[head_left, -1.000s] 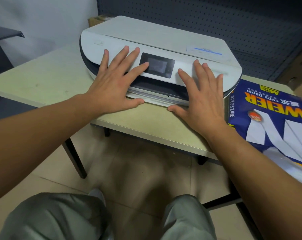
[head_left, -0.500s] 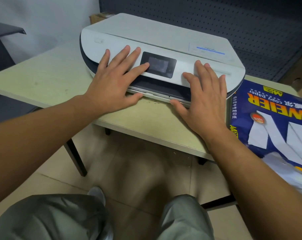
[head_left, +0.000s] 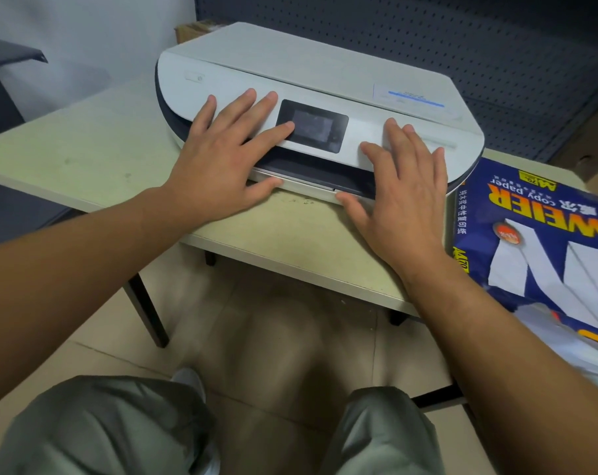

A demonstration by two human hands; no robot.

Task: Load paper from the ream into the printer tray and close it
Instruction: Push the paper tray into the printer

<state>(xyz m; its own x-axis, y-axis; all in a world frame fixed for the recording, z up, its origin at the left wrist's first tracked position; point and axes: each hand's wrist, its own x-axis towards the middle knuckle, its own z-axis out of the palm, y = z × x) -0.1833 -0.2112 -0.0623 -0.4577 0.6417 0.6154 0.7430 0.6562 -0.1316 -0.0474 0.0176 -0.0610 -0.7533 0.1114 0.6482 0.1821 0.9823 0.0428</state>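
**Both palms on printer front, tray nearly shut**

Left hand (head_left: 219, 166) and right hand (head_left: 398, 197) lie flat, fingers spread, gripping nothing. Tray (head_left: 308, 188) front runs left-right between the thumbs, directly ahead, at the table (head_left: 85, 159) front edge; likely pushes straight in. One printer (head_left: 318, 97), one ream (head_left: 537, 241) at the right edge, nearer the right hand.

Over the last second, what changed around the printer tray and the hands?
The tray front slid further into the printer, pushed by the thumbs. Left hand and right hand stayed spread flat on the front panel, gripping nothing. The ream stayed put.
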